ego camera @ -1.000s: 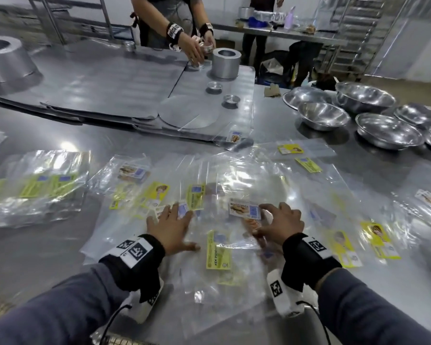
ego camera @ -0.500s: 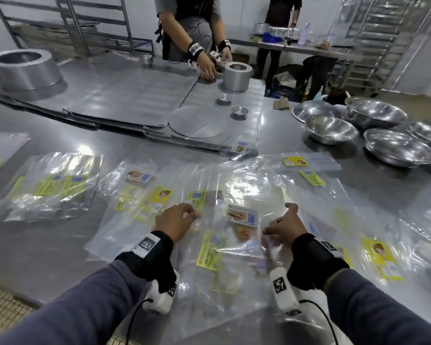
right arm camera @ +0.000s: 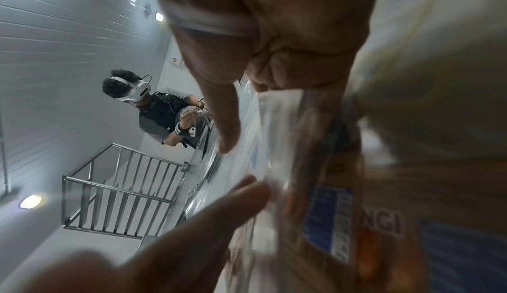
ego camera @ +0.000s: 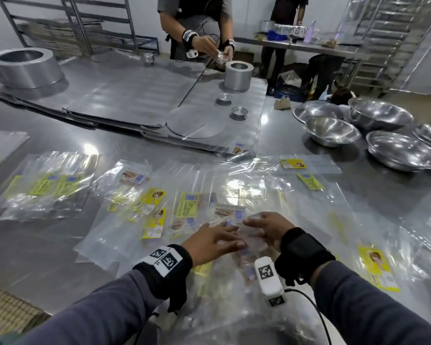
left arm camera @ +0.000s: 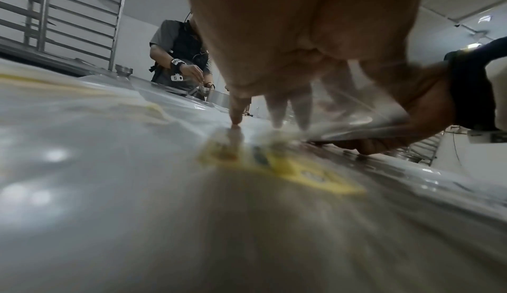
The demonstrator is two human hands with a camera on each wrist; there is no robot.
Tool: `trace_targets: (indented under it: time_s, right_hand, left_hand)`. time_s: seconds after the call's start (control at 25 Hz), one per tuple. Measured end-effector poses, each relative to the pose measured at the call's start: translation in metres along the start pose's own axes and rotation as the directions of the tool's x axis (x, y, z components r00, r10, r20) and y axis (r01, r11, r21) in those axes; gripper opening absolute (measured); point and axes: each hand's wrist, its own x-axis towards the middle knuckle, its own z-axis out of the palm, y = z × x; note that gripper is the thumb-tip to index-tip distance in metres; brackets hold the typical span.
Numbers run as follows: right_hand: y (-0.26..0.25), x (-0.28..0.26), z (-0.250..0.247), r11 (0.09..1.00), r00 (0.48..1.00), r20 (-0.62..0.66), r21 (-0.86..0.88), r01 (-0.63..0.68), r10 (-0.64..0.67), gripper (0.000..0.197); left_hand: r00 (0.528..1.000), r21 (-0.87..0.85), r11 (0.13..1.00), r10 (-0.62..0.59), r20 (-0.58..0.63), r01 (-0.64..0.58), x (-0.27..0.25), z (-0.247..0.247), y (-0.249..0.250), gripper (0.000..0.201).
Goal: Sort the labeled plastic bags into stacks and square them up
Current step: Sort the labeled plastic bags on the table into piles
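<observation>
Clear plastic bags with yellow or white-and-blue labels lie spread over the steel table (ego camera: pixel 47 257). My left hand (ego camera: pixel 217 239) rests flat on the heap, fingers straight; its index fingertip (left arm camera: pixel 236 116) presses a yellow-labeled bag (left arm camera: pixel 277 165). Just to the right, my right hand (ego camera: pixel 264 227) pinches the raised edge of a clear bag (left arm camera: pixel 356 111) between thumb and fingers. That bag's blue and orange label (right arm camera: pixel 329 221) shows close in the right wrist view. A rough stack of yellow-labeled bags (ego camera: pixel 42 185) sits at the left. Another small stack (ego camera: pixel 135 178) lies beside it.
Steel bowls (ego camera: pixel 331 130) stand at the right rear. Metal sheets (ego camera: pixel 135 95) and ring moulds (ego camera: pixel 25 68) cover the far side, where another person (ego camera: pixel 197 33) works. More loose bags (ego camera: pixel 378 265) lie to my right. The table's near edge (ego camera: pixel 23 295) runs at lower left.
My hands have come closer together. The left hand slid right with its fingers straightened, and the right hand has picked up a bag's edge.
</observation>
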Motion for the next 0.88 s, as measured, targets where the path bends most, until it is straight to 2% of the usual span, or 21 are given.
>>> trace_targets:
  time_s: [0.04, 0.12, 0.2, 0.24, 0.28, 0.32, 0.36, 0.4, 0.48, 0.52, 0.6, 0.68, 0.8, 0.88]
  right_hand:
    - [0.0, 0.002, 0.0, 1.0, 1.0, -0.011, -0.019, 0.015, -0.016, 0.013]
    - [-0.004, 0.009, 0.003, 0.995, 0.997, -0.05, -0.087, 0.057, -0.061, 0.016]
    - [-0.006, 0.015, 0.008, 0.994, 0.995, -0.061, -0.085, 0.071, -0.077, 0.017]
    - [-0.006, 0.018, 0.01, 0.994, 0.995, -0.066, -0.088, 0.066, -0.072, 0.019]
    - [-0.005, 0.021, 0.013, 0.994, 0.995, -0.074, -0.094, 0.062, -0.069, 0.02]
    - [-0.004, 0.022, 0.014, 0.995, 0.994, -0.086, -0.088, 0.057, -0.064, 0.021]
    - [-0.001, 0.023, 0.016, 0.996, 0.993, -0.098, -0.073, 0.051, -0.058, 0.02]
    - [0.001, 0.024, 0.017, 0.997, 0.992, -0.115, -0.056, 0.043, -0.049, 0.02]
    - [0.004, 0.027, 0.017, 0.999, 0.989, -0.145, -0.038, 0.034, -0.039, 0.021]
    - [0.005, 0.028, 0.017, 0.999, 0.988, -0.15, -0.031, 0.031, -0.035, 0.022]
    - [0.004, 0.027, 0.018, 1.0, 0.987, -0.158, -0.008, 0.029, -0.03, 0.022]
    - [0.004, 0.025, 0.019, 0.999, 0.988, -0.15, 0.023, 0.028, -0.024, 0.023]
    - [0.002, 0.02, 0.019, 0.997, 0.992, -0.127, 0.077, 0.025, -0.015, 0.025]
    - [0.001, 0.018, 0.017, 0.994, 0.994, -0.113, 0.109, 0.023, -0.011, 0.022]
  left_hand:
    - [1.0, -0.069, 0.998, 0.01, -0.022, -0.012, -0.002, -0.007, 0.001, 0.033]
    - [0.973, -0.102, 0.994, 0.011, -0.231, -0.036, -0.003, -0.034, -0.006, 0.028]
    - [0.881, -0.005, 0.997, -0.068, -0.467, 0.074, 0.0, -0.072, -0.03, 0.03]
    - [0.828, 0.052, 0.979, -0.137, -0.544, 0.196, 0.001, -0.094, -0.045, 0.038]
    - [0.787, 0.096, 0.927, -0.25, -0.563, 0.363, 0.001, -0.115, -0.068, 0.049]
    - [0.759, 0.164, 0.831, -0.38, -0.529, 0.531, 0.0, -0.132, -0.09, 0.061]
    - [0.731, 0.234, 0.727, -0.498, -0.467, 0.645, -0.002, -0.145, -0.11, 0.073]
    - [0.715, 0.289, 0.661, -0.576, -0.395, 0.692, -0.004, -0.154, -0.126, 0.08]
    - [0.73, 0.344, 0.645, -0.619, -0.291, 0.683, -0.005, -0.16, -0.141, 0.072]
    - [0.737, 0.366, 0.64, -0.606, -0.301, 0.676, -0.006, -0.16, -0.144, 0.064]
    - [0.724, 0.405, 0.6, -0.56, -0.404, 0.69, -0.006, -0.159, -0.144, 0.054]
    - [0.682, 0.298, 0.629, -0.553, -0.478, 0.718, -0.008, -0.159, -0.14, 0.049]
    - [0.612, 0.003, 0.704, -0.614, -0.498, 0.71, -0.011, -0.163, -0.134, 0.049]
    - [0.612, -0.025, 0.737, -0.58, -0.538, 0.676, -0.011, -0.163, -0.123, 0.046]
